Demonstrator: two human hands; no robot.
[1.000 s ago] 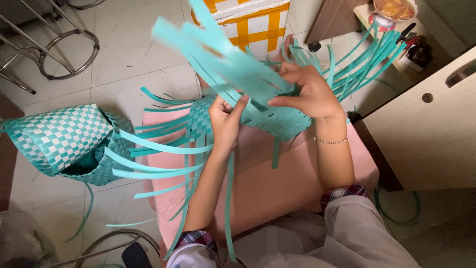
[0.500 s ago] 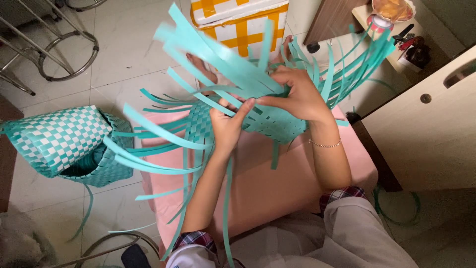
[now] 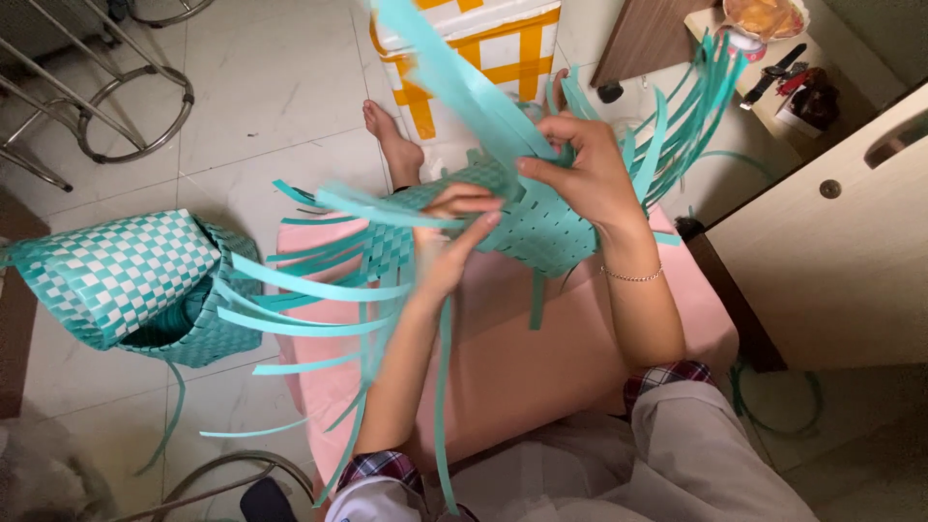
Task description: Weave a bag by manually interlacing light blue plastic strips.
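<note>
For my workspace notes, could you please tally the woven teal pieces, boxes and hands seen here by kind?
Woven teal pieces: 2 – the unfinished weave held by the left hand and right hand, and the checked basket on the floor.
White box with orange tape: 1
Hands: 2
Total: 5

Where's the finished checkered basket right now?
In the head view the finished checkered basket lies tipped on the tiled floor at the left, beside the pink cushion and clear of both hands.
</note>
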